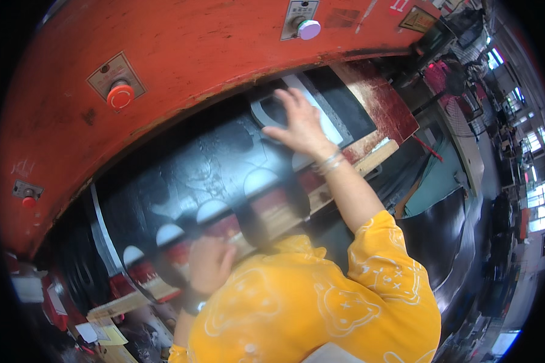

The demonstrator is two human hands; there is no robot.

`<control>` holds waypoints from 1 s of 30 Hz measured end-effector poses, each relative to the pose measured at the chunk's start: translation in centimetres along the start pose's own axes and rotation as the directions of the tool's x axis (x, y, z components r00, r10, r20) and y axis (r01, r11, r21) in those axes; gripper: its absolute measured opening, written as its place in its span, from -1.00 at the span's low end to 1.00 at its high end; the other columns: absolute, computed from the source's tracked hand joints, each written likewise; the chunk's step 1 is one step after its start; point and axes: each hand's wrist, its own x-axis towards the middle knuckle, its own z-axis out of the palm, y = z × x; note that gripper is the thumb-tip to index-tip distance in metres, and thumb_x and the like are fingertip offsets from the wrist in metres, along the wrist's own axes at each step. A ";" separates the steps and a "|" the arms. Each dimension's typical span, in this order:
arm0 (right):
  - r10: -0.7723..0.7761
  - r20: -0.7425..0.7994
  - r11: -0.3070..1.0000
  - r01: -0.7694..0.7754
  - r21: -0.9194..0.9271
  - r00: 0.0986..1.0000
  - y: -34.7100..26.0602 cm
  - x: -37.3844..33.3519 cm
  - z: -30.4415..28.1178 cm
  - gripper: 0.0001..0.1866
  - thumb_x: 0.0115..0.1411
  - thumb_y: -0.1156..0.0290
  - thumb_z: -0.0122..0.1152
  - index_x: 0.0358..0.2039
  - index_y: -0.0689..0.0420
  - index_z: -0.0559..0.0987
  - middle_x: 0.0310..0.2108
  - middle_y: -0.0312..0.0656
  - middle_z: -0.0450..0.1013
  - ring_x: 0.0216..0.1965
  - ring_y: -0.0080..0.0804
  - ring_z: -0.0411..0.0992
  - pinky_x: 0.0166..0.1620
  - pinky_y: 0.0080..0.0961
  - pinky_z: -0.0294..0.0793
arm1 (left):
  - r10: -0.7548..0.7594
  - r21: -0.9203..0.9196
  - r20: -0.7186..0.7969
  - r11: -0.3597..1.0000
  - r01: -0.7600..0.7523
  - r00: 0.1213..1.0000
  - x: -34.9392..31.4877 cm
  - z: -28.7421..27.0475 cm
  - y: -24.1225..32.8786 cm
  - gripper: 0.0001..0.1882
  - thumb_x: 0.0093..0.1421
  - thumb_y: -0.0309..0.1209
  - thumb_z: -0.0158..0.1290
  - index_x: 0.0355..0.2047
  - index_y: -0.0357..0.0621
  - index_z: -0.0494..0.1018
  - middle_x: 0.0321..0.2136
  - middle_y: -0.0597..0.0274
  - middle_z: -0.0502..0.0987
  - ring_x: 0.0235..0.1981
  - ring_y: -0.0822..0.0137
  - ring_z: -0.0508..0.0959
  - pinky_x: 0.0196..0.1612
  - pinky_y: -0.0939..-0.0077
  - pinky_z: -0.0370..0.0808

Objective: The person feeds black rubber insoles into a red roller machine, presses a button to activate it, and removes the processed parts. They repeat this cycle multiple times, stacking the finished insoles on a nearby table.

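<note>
My right hand [300, 124] reaches up under the red press head [194, 54], fingers spread, resting on a grey metal cutting die [265, 112]. The die lies on a shiny black sheet [194, 163]. Several rounded cut-outs [260, 179] run along the sheet's near edge. My left hand [209, 263] sits low at that near edge with its fingers curled. Whether it grips the sheet is hidden. Both arms wear yellow patterned sleeves, and bangles circle my right wrist.
The press head carries a red mushroom button [120, 95], a white button [309, 29] and a small red button [28, 201]. A wooden board [378, 154] edges the bed at right. More black sheet material [442, 236] hangs at lower right. Papers [103, 333] lie at lower left.
</note>
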 end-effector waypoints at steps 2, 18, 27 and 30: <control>-0.047 0.050 0.999 0.048 -0.024 0.998 -1.5 2.5 1.4 -0.12 -0.08 0.07 0.40 0.22 0.06 0.22 0.21 0.07 0.12 0.24 0.02 0.10 0.22 -0.05 0.09 | -0.050 -0.210 -0.086 0.977 0.031 0.995 0.1 -2.3 -1.7 -0.89 0.02 -0.63 0.10 -0.40 -0.27 0.55 -0.48 0.12 0.50 -0.46 0.21 0.50 -0.29 0.46 0.42; 0.434 -0.083 0.900 -0.428 0.084 0.897 16.4 1.1 -6.5 -0.36 -0.16 0.20 0.36 -0.01 0.15 0.53 0.07 0.04 0.37 0.08 -0.06 0.36 0.16 -0.35 0.30 | -0.555 -0.319 -0.504 0.832 0.454 0.662 -10.2 -6.4 -14.8 -0.46 0.29 -0.41 -0.01 0.26 -0.08 0.16 -0.29 0.30 0.40 -0.35 0.51 0.37 -0.25 0.65 0.34; 0.422 0.639 0.851 -0.523 -0.035 0.643 12.3 -4.3 -8.5 -0.62 0.22 0.11 0.16 -0.27 0.24 0.60 -0.51 -0.33 0.49 -0.46 -0.59 0.39 -0.31 -0.57 0.41 | -0.620 -0.522 -0.591 0.782 0.342 0.516 -3.8 -7.4 -15.1 -0.62 0.32 -0.37 -0.03 0.13 -0.12 0.33 -0.45 0.50 0.36 -0.53 0.70 0.28 -0.51 0.82 0.20; 0.289 0.558 0.566 -0.609 0.556 0.778 9.6 -6.4 -8.5 -0.77 0.22 0.35 0.19 -0.27 0.29 0.59 -0.45 -0.44 0.46 -0.43 -0.72 0.35 -0.34 -0.67 0.40 | -0.566 -0.399 -0.679 0.819 0.413 0.468 -4.5 -9.3 -15.9 -0.69 0.30 -0.37 0.01 0.03 -0.17 0.41 -0.42 0.50 0.42 -0.53 0.72 0.24 -0.53 0.82 0.13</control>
